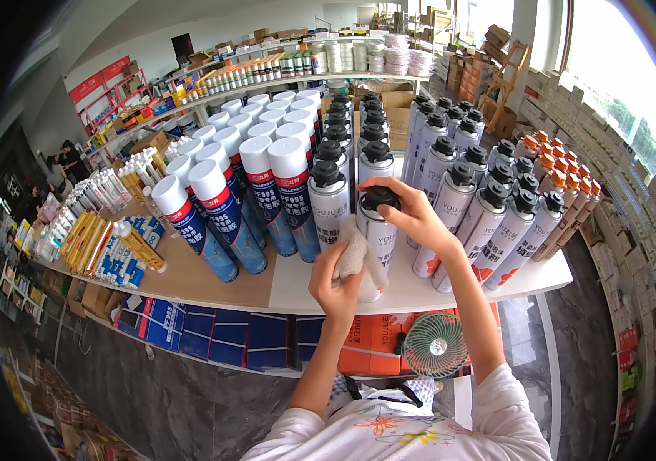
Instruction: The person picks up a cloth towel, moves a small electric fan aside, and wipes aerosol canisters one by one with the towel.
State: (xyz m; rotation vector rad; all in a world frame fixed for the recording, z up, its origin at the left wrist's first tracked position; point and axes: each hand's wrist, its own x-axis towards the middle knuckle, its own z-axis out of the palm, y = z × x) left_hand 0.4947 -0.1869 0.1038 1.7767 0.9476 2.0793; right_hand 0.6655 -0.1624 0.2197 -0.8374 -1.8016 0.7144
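My right hand [412, 211] grips the black cap of a white spray foam can [375, 244] at the front of the display table. My left hand [335, 280] is closed around a pale cloth [353, 250], which lies against the side of that can. Part of the can's label is hidden by the cloth and fingers. Just to the left stands another white can [328, 201] with a black top. Blue cans with white caps [292, 150] stand in rows further left. More white cans [457, 192] fill the right side.
Orange-capped bottles [566, 184] stand at the table's right end, cartridges [139, 244] at its left. Below the table are blue boxes [228, 338], orange boxes [378, 338] and a green fan [435, 345]. Behind runs a shelf [282, 79] of stock.
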